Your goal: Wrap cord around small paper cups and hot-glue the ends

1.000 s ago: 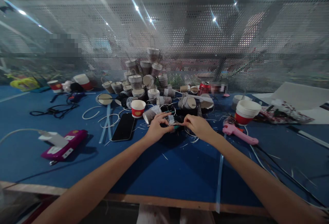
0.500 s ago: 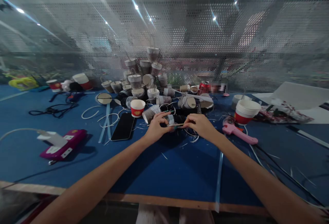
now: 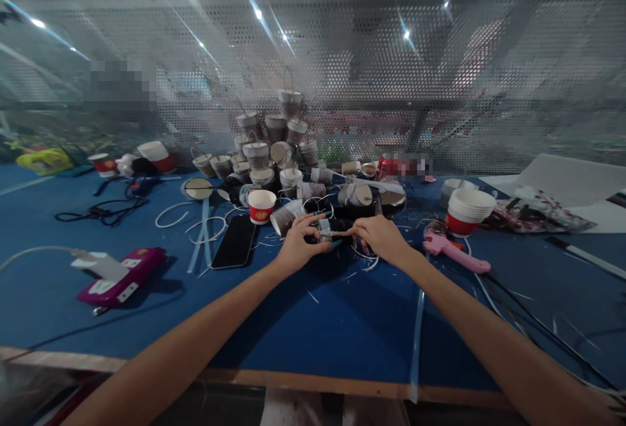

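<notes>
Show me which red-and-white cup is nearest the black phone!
It's the single upright cup beside the phone, left of the left hand. The back-left cups and the stack near the pink tool are farther away.

Held strand (image 3: 341,233): too small to identify.
Left forearm (image 3: 205,329): cut off, eight o'clock.
Right forearm (image 3: 482,338): cut off, four o'clock.
White sheet (image 3: 552,175): cropped, three o'clock.
</notes>
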The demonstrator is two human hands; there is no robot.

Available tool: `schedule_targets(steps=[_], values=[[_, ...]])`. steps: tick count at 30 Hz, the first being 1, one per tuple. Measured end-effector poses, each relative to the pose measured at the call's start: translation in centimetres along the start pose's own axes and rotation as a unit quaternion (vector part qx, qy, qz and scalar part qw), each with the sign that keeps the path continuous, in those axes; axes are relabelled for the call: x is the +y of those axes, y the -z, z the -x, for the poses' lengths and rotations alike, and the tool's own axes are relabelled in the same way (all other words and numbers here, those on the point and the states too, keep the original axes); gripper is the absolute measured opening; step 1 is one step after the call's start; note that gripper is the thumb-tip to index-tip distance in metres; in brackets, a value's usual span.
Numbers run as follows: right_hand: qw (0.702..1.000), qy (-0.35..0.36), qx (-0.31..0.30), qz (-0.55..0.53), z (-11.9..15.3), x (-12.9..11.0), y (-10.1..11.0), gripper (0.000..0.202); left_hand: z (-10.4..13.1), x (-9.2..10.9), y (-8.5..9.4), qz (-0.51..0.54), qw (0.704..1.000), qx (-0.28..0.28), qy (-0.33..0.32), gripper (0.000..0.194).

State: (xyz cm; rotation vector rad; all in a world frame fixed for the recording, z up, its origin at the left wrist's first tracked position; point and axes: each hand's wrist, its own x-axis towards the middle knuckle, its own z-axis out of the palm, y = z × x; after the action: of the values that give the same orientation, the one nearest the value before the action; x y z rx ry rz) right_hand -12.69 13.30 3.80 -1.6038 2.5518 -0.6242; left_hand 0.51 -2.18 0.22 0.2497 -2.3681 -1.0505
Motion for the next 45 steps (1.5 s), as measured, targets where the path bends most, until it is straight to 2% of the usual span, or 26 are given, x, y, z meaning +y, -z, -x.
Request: schedule_targets(steps=[3, 5, 10, 13, 17, 23, 27, 32, 35, 38, 40, 45], values=[[0.999, -0.011, -0.008, -0.037, -0.1, 0.3, -0.4, 0.031, -0.1, -0.1, 0.0, 0.002, 1.0, 0.003, 0.003, 0.023], [0.995, -0.015, -0.006, -0.1, -0.3, 0.8, -0.9, 0.035, -0.1, -0.1, -0.1, 0.003, 1.0, 0.008, 0.007, 0.024], [0.955, -0.022, 0.011, -0.296, -0.7, 2.0, -1.9, 0.034, -0.2, 0.0, -0.1, 0.009, 1.0, 0.011, 0.018, 0.025], [0.937, -0.024, 0.029, -0.348, -0.5, 2.1, -1.5, 0.03, -0.2, 0.0, -0.1, 0.008, 1.0, 0.012, 0.02, 0.025], [0.951, 0.008, 0.014, -0.309, 0.3, 2.1, -0.9, 0.022, -0.2, 0.0, -0.1, 0.012, 1.0, 0.014, 0.021, 0.024], [0.98, 0.035, 0.0, -0.196, 0.5, 2.1, -1.3, 0.01, -0.2, -0.1, -0.1, 0.007, 1.0, 0.009, 0.014, 0.024], [0.993, 0.023, 0.005, -0.12, 0.3, 1.5, -0.9, 0.016, -0.1, -0.2, 0.0, 0.004, 1.0, -0.005, 0.003, 0.024], [0.999, -0.036, 0.023, -0.022, 0.0, 1.0, -0.8, 0.03, 0.1, 0.3, 0.1, -0.001, 1.0, -0.023, -0.001, 0.023], [0.993, -0.054, 0.015, -0.1, -0.2, 1.4, -1.3, 0.033, 0.0, 0.5, 0.0, 0.003, 1.0, -0.015, 0.008, 0.023], [0.968, -0.048, -0.025, -0.245, -0.2, 1.9, -1.6, 0.031, 0.0, 0.5, 0.0, 0.007, 1.0, -0.003, 0.015, 0.024], [0.953, -0.036, -0.04, -0.3, -0.1, 2.2, -1.4, 0.03, -0.1, 0.4, 0.0, 0.006, 1.0, -0.004, 0.015, 0.025], [0.956, -0.032, -0.024, -0.29, 0.2, 2.2, -0.5, 0.019, 0.0, 0.3, 0.0, -0.001, 1.0, -0.014, 0.016, 0.026]])
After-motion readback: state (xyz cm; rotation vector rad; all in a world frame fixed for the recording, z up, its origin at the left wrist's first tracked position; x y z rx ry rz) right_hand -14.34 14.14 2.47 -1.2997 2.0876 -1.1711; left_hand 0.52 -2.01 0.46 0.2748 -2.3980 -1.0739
